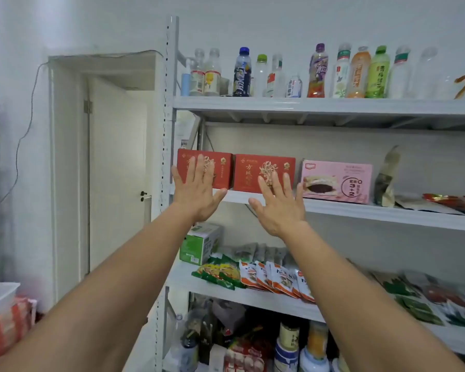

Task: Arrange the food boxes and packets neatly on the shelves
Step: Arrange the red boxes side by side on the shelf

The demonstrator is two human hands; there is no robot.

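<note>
Two red boxes stand side by side at the left end of the middle shelf point(360, 210). My left hand point(196, 191) is raised with straight, spread fingers against the front of the left red box point(222, 167). In front of the right red box point(253, 171), my right hand point(279, 205) has its fingers spread the same way; whether it touches the box is unclear. Neither hand holds anything. A pink cake box point(338, 181) stands to the right of the red boxes, with a tall upright packet point(387, 181) beyond it.
Drink bottles point(317, 73) line the top shelf. The lower shelf carries a green box point(199, 244), orange-white packets point(274, 277) and green packets point(220, 273). Flat packets point(451, 201) lie at the middle shelf's right. A white door point(113, 170) is on the left.
</note>
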